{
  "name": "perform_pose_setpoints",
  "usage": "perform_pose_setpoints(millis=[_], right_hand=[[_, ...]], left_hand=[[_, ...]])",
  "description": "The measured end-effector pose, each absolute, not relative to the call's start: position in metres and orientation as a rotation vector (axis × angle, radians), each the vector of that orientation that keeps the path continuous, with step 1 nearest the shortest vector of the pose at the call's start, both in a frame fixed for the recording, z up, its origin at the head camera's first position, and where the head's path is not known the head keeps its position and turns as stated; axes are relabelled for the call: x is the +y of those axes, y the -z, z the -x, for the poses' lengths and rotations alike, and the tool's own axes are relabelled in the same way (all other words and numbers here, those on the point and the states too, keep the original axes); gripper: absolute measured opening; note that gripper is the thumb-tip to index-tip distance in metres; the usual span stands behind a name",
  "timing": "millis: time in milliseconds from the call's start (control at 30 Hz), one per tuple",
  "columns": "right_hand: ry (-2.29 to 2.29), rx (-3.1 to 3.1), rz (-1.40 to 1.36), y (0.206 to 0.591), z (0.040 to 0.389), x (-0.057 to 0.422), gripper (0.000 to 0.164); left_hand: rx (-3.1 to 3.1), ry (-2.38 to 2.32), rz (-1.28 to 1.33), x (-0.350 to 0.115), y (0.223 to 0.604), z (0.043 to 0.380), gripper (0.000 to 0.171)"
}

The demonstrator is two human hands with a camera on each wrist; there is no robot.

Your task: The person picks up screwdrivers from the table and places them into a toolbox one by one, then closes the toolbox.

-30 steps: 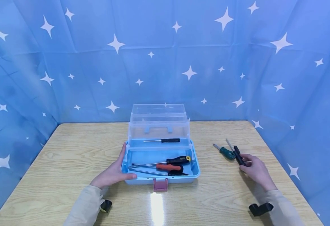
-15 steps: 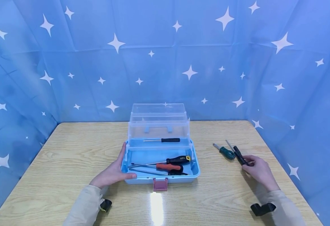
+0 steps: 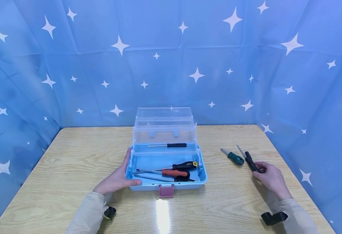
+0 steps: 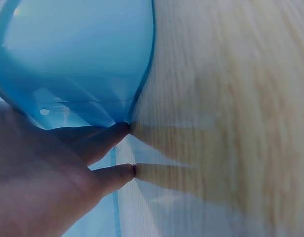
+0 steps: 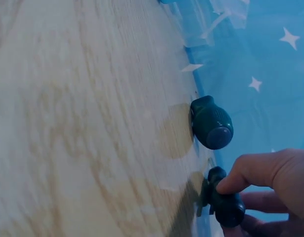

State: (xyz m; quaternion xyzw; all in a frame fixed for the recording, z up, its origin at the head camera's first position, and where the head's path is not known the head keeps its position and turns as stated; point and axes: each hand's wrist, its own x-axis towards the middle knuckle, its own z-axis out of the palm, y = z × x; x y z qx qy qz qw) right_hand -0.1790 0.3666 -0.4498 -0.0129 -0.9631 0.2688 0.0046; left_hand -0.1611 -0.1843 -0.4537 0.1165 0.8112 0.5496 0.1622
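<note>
A light-blue toolbox (image 3: 153,187) stands at the table's middle, its clear lid raised. My left hand (image 3: 116,178) rests against its front left corner, thumb on the front rim and straight fingers along the side wall. In the left wrist view the fingertips (image 4: 123,129) reach the toolbox's outer wall (image 4: 82,54). My right hand (image 3: 271,178) pinches the black handle of a screwdriver (image 3: 251,162) at the right, its shaft pointing away from me. A short green-handled screwdriver (image 3: 236,159) lies just left of it; the right wrist view shows its rounded handle (image 5: 211,123).
Inside the toolbox lie a yellow-ended black screwdriver (image 3: 185,165), a red-handled screwdriver (image 3: 173,173) and another black one (image 3: 184,179). A small black screwdriver (image 3: 176,145) sits toward the back, behind the clear plastic. A starry blue curtain (image 3: 171,81) borders the wooden table (image 3: 80,156).
My right hand has shifted slightly right and toward me with the black-handled screwdriver, widening its gap to the green one. My left hand and the toolbox stay put.
</note>
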Motion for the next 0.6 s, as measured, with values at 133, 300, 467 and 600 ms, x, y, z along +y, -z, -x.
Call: perform_pose_setpoints(millis=[133, 300, 467, 600], right_hand=[[-0.829, -2.987, 0.041, 0.4521, 0.1775, 0.3668, 0.041], [-0.838, -2.940, 0.040, 0.4536, 0.1766, 0.3668, 0.041], [-0.869, -2.912, 0.040, 0.4519, 0.1772, 0.3659, 0.040], [-0.926, -2.902, 0.024, 0.4480, 0.1769, 0.3630, 0.039]], left_hand=[[2.317, -1.565, -0.331, -0.1842, 0.4536, 0.1609, 0.125], [2.330, -1.552, -0.342, -0.1842, 0.4530, 0.1606, 0.125], [2.330, -1.554, -0.346, -0.1836, 0.4516, 0.1600, 0.125], [2.341, -1.535, -0.336, -0.1838, 0.4521, 0.1608, 0.126]])
